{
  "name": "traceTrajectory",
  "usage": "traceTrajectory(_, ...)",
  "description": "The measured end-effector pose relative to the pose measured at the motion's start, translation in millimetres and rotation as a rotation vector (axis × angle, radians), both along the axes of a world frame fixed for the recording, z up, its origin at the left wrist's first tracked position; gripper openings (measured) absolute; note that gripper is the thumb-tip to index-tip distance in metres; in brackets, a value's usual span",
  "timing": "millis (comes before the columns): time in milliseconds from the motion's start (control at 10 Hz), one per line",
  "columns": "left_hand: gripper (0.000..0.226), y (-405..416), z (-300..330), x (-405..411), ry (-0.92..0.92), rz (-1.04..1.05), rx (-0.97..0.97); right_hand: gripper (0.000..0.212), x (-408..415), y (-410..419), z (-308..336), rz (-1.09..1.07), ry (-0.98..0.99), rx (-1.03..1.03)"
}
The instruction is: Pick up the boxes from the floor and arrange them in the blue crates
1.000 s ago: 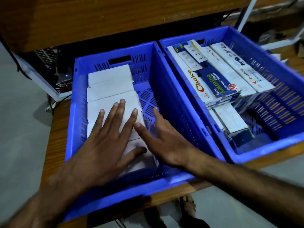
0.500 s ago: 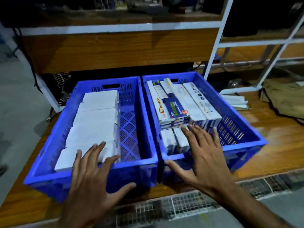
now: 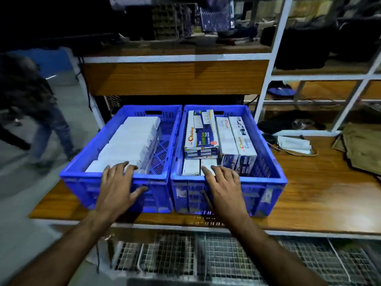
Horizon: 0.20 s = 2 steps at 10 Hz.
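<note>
Two blue crates stand side by side on a wooden shelf. The left crate (image 3: 82, 176) holds a row of plain white boxes (image 3: 132, 141) along its left side. The right crate (image 3: 276, 174) holds printed blue-and-white "Choice" boxes (image 3: 200, 137), some stacked, with two small white boxes (image 3: 191, 167) at the front. My left hand (image 3: 118, 186) lies over the left crate's front rim, fingers spread. My right hand (image 3: 224, 187) lies over the right crate's front rim, fingers spread. Neither hand holds a box.
The wooden shelf (image 3: 321, 195) runs to the right, with white papers and wires (image 3: 294, 143) and an olive cloth (image 3: 362, 147) on it. Wire mesh (image 3: 206, 254) lies below the shelf. A person (image 3: 35, 112) walks on the grey floor at left. White rack posts rise behind.
My view has pulled back and up from the crates. Both hands have come out of the crates and now lie over the front rims.
</note>
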<state>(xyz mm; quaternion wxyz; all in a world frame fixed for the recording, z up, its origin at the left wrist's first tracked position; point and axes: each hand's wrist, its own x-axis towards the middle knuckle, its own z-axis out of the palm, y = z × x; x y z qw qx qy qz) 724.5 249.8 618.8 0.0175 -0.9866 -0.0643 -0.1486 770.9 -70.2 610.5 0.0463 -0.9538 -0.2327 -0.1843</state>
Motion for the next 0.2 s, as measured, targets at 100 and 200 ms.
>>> traceTrajectory(100,0.089,-14.0,9.9,-12.0,-0.014,-0.017,0.022,0.088,-6.2,-1.6,2.8,-0.005,0.025,0.032)
traceTrajectory(200,0.086,-43.9,25.2,-32.1,-0.146,-0.080,-0.020,0.087,-25.4,-8.3,11.1,-0.050,0.013,0.156)
